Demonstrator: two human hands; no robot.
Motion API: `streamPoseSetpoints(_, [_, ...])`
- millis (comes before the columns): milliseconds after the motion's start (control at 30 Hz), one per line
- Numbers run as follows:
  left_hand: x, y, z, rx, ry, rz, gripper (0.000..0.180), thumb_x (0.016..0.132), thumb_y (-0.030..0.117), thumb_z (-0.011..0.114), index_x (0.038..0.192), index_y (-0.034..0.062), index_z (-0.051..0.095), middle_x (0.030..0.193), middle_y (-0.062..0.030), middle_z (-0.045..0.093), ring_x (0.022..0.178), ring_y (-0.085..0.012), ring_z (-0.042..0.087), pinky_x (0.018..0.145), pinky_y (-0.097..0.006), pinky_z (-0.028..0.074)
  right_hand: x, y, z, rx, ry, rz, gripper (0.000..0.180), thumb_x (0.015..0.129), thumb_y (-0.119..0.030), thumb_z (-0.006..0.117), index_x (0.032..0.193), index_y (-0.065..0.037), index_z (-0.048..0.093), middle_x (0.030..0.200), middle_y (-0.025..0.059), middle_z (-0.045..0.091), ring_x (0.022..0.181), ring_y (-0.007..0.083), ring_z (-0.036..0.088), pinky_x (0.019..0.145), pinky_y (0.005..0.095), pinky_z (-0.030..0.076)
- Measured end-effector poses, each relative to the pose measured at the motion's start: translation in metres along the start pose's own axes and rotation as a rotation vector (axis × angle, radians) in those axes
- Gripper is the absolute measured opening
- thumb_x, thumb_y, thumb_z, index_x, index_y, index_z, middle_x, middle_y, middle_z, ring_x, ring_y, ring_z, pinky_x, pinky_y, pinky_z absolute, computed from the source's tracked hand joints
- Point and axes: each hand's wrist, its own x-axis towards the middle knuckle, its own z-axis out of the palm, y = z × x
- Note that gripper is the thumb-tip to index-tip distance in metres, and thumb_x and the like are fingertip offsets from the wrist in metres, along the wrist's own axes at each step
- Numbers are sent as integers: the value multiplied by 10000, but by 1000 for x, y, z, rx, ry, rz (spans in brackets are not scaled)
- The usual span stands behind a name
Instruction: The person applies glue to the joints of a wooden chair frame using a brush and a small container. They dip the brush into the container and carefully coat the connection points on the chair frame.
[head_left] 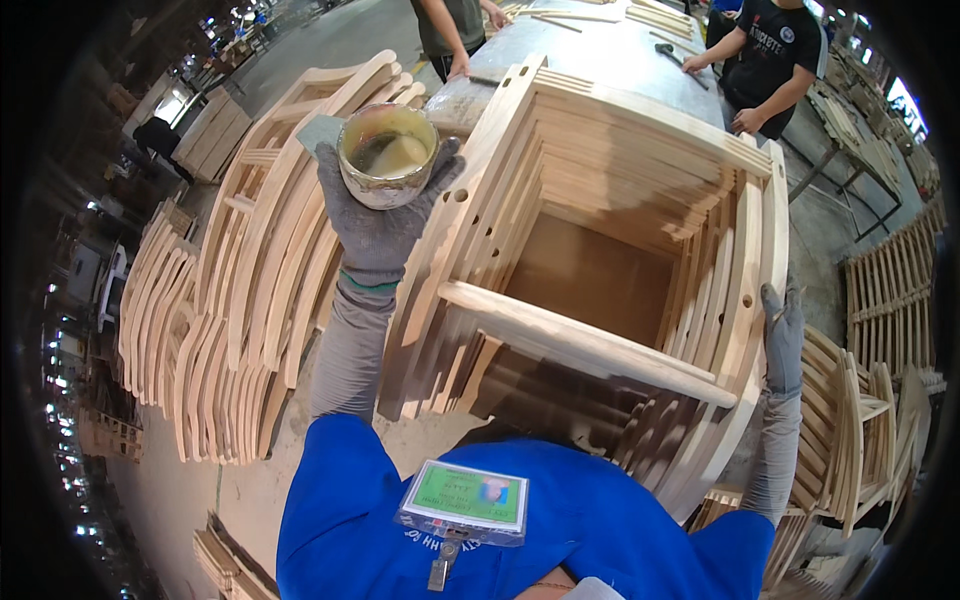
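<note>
My left hand [375, 237], in a grey glove, holds up a small stained cup [384, 187] from below. Inside the cup is a pale yellowish paste. A flat grey piece [320, 134], perhaps a scraper blade, sticks out beside the cup on its left; its grip is hidden. In front of me stands a stack of rectangular wooden frames [590, 346] with drilled holes in the side rails. My right hand [784, 345], also gloved in grey, grips the outer edge of the top frame's right rail, some fingers hidden behind the wood.
Curved wooden frames [265, 220] are piled on the left, and more slatted frames [822, 420] stand at the right. Beyond the stack is a long grey worktable [590, 45] with loose wooden strips. Two people work there, one with a hand [694, 64] near a dark-headed tool.
</note>
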Motion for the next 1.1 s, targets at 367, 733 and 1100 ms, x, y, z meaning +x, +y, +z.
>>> streamPoseSetpoints(367, [-106, 11, -3, -19, 352, -69, 687, 872, 595, 412, 1305, 61, 406, 1253, -147, 489, 1157, -315, 488, 1011, -526, 364, -31, -193, 18, 401, -376, -272, 356, 936, -225, 489, 1152, 56, 522, 1023, 152, 581, 772, 159, 595, 710, 275, 491])
streamPoseSetpoints(733, [-134, 9, -3, -8, 434, 67, 522, 961, 424, 362, 1260, 4, 439, 1207, -119, 546, 1114, -215, 534, 961, -355, 444, -59, -283, 150, 791, -659, -648, 183, 767, 42, 680, 931, 25, 601, 901, 96, 664, 829, 127, 635, 728, 237, 513])
streamPoseSetpoints(1100, [-140, 9, -6, 478, 418, 551, 517, 916, 340, 429, 1298, -4, 377, 1339, -142, 417, 1186, -240, 467, 1005, -375, 386, -92, -262, 158, 963, -733, -429, 234, 815, -22, 651, 1029, 45, 584, 972, 173, 637, 872, 245, 628, 744, 342, 523])
